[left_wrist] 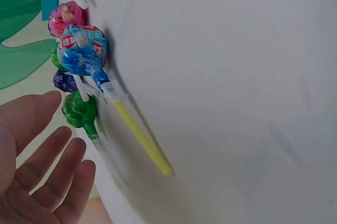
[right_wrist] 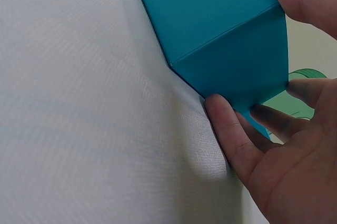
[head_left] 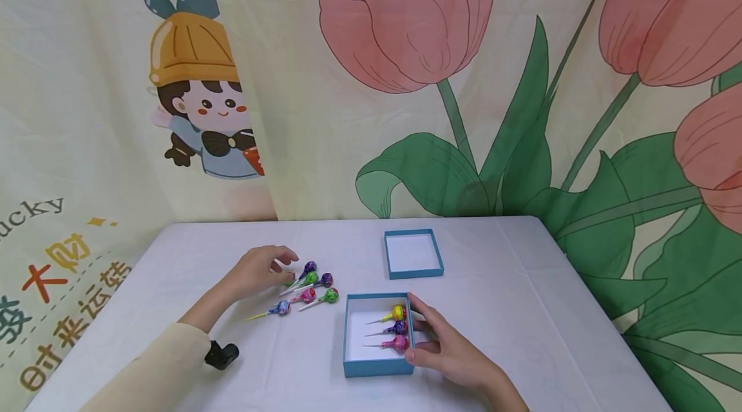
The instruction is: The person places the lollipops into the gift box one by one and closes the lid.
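My left hand reaches over the loose lollipops at the table's left side, thumb and fingers apart. In the left wrist view, a green lollipop is beside its fingertips, with a blue lollipop on a yellow stick nearby. A pink lollipop and a purple lollipop lie in the same group. My right hand rests against the right side of a blue box, its fingers touching the wall and corners. Inside the box are yellow, purple and pink lollipops, side by side with sticks pointing left.
A shallow blue lid, its white inside facing up, lies behind the box. A small black object is beside my left sleeve. The white table ends at a printed curtain behind.
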`<state>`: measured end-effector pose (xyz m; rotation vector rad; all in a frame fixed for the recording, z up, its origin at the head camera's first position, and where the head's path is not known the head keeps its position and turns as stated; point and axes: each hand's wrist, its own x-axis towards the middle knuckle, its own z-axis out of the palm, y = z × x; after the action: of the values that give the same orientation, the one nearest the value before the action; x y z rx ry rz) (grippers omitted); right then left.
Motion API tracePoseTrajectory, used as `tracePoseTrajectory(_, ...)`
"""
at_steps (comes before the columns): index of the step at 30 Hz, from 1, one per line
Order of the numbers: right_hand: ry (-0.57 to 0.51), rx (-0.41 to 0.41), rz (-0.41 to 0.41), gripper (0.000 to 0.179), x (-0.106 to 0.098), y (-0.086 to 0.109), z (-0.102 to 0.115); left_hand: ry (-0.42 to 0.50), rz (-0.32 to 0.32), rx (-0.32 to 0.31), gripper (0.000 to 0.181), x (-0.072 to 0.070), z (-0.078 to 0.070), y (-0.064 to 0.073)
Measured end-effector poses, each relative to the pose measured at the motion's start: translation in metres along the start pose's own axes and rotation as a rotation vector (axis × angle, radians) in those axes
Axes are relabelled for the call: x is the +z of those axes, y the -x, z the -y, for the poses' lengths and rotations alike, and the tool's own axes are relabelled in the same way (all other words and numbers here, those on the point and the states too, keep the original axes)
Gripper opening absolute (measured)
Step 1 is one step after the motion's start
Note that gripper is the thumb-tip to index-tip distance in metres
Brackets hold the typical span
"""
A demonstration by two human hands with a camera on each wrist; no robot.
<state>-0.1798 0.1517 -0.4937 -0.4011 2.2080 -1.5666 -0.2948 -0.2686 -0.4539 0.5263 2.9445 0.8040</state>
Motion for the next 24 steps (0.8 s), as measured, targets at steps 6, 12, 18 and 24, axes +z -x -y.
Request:
tracePoseTrajectory(6,-0.001,-0.008,0.001,0.096,0.0,0.0,0.0,-0.011,0.018,-0.019,0.033,0.002,0.007,0.001)
tracePoseTrajectory(12,-0.007,0.002,0.0,0.095,0.0,0.0,0.0,-0.032,0.033,-0.009,0.033,0.003,0.013,0.003)
tracePoseTrajectory(18,-0.001,0.002,0.002,0.094,-0.001,0.0,-0.001,-0.05,0.033,0.035,0.032,0.002,0.014,0.006)
tracePoseTrajectory(24,0.004,-0.014,0.004,0.093,0.0,-0.001,0.0,-0.052,0.032,0.081,0.03,0.001,0.014,0.008)
